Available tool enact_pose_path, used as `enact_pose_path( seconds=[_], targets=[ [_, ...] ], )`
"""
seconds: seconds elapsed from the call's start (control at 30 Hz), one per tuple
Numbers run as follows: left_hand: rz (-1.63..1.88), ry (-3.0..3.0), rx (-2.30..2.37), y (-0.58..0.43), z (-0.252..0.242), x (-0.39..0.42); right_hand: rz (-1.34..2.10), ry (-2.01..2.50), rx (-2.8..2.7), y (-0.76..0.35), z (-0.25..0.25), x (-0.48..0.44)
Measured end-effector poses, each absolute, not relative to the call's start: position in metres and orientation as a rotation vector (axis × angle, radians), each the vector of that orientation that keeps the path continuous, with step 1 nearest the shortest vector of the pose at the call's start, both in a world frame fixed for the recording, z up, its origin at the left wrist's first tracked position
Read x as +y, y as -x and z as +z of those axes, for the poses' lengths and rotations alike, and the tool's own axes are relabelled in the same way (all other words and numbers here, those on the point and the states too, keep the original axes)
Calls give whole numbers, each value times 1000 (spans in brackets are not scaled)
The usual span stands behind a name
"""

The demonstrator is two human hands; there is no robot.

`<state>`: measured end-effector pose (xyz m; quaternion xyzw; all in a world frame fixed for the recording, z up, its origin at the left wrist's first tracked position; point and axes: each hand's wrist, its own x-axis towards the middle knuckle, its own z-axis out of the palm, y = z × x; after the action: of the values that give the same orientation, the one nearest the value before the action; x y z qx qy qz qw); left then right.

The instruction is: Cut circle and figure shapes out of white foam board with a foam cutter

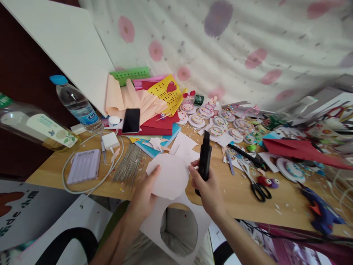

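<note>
Closed on a white paper disc (168, 176), my left hand (146, 189) has its thumb on top near the disc's left edge. The disc's outline is slightly uneven. My right hand (207, 186) is wrapped round a black utility knife (204, 158), held upright just right of the disc. Below the disc, over my lap, lies a white sheet (202, 217) with a large round hole. White paper scraps (183, 145) rest on the wooden table (220, 198) behind my hands.
Left are bottles (79, 106), a phone (131, 120), a cable, a lilac box (84, 166) and metal wires (129, 163). Coloured sheets (168, 94) and decorated discs (197, 119) stand at the back. Right are scissors (256, 184), red paper (300, 149) and a blue glue gun (321, 209).
</note>
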<state>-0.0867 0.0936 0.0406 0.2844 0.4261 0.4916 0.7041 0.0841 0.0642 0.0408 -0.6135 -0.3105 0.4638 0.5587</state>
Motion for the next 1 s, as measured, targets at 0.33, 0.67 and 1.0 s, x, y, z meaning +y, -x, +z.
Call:
enact_pose_path(
  seconds=[0.33,0.67,1.0],
  targets=[
    [1085,-854,1064,77,38,89,1452,1210,-507,-79,46,59],
    [995,-792,939,87,41,84,1451,1108,-444,-82,50,57],
    [1009,-479,722,91,54,93,1417,1104,-345,-81,49,58]
  ],
)
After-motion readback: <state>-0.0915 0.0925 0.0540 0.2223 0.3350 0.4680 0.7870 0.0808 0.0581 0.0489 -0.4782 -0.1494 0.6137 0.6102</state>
